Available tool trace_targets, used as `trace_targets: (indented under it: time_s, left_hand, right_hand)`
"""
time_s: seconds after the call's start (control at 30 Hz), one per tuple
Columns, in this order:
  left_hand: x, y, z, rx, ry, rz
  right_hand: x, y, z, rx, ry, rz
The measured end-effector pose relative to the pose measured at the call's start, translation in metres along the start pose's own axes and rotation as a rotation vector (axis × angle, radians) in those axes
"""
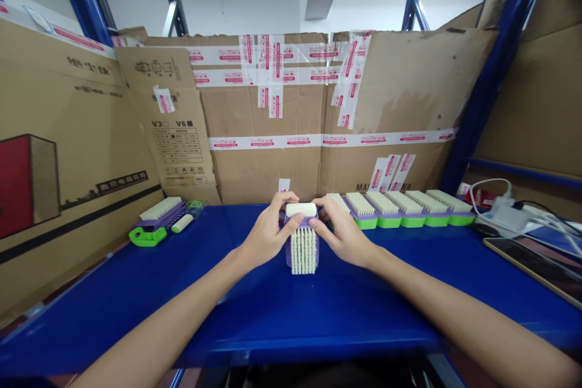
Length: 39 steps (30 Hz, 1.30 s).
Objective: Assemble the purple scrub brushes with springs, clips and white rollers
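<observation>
Over the middle of the blue table, a purple scrubbing brush with cream bristles is held between my two hands. Its bristles face me, and a cream cylindrical piece lies across its upper end. My left hand grips the brush's left side, its thumb against the cream piece. From the right, my right hand closes on the other side, thumb near the top of the bristles. The fingers hide the brush's sides and part of its purple body.
A row of several green-and-purple brushes stands bristles up at the back right. At the left lie a brush, a green part and a cream roller-like piece. A phone and cables are far right. Cardboard walls enclose the table.
</observation>
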<state>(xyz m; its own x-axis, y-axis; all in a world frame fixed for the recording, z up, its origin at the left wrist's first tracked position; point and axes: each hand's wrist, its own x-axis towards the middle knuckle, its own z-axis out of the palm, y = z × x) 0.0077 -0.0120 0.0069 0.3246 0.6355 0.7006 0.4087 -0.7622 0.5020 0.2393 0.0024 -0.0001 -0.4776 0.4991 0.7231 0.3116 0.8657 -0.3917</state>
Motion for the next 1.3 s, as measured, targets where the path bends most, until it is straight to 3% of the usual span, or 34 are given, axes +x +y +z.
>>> trace_targets:
  time_s: [0.17,0.4,0.6,0.93,1.17,1.3]
  left_hand:
    - [0.0004,0.0014,-0.0016,0.053,0.003,0.039]
    - [0.0036,0.0047,-0.0029,0.047,-0.121,-0.083]
    - [0.0001,0.0025,-0.0017,0.045,-0.014,0.008]
    - [0.0047,0.0057,-0.0052,0.045,-0.162,-0.113]
    - [-0.0017,-0.0011,0.0006,0.038,0.024,0.041]
    - [-0.0006,0.002,-0.0023,0.082,-0.029,0.004]
  right_hand:
    - [-0.0008,-0.0001,0.0012,0.016,-0.009,0.021]
    - [-0.0011,-0.001,0.0008,0.028,0.005,0.002]
    - [0.0011,0.0006,0.0,0.017,-0.023,0.027]
    - [-0.0025,-0.0014,0.0019,0.035,-0.004,0.027]
    - [-0.0006,-0.0005,0.0022,0.026,0.017,0.01]
    - [0.0001,-0.0014,0.0007,0.01,-0.001,0.02]
